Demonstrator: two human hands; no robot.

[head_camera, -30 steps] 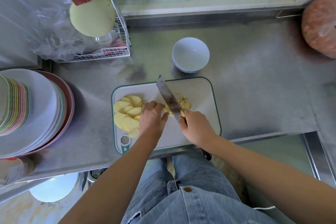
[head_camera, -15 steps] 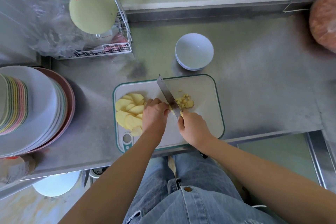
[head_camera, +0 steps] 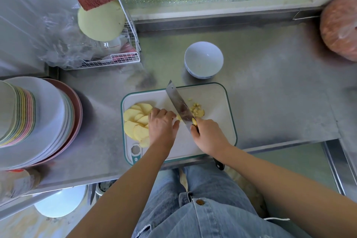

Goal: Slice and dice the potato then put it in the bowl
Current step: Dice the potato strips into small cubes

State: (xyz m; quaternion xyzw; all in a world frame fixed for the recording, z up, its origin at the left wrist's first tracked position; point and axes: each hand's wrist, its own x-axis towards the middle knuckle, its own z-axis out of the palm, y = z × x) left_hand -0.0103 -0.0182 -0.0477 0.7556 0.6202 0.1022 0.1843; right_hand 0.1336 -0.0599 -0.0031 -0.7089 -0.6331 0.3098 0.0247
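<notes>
On a white cutting board [head_camera: 216,98] with a green rim lie fanned yellow potato slices [head_camera: 135,121] at the left and a small heap of diced potato [head_camera: 198,111] right of the blade. My right hand [head_camera: 209,135] grips the handle of a broad knife [head_camera: 178,103], whose blade points away and to the left. My left hand [head_camera: 162,126] presses curled fingers on potato pieces beside the blade; those pieces are mostly hidden. A white bowl [head_camera: 203,60] stands empty just beyond the board.
A stack of plates [head_camera: 38,120] fills the left of the steel counter [head_camera: 270,92]. A wire rack [head_camera: 116,58] with plastic bags and a pale green lid stands at the back left. A reddish bag [head_camera: 340,29] sits at the far right.
The knife has kept chopping beside my left hand, and the diced heap right of the blade has shifted slightly. My left hand has stayed at the slices.
</notes>
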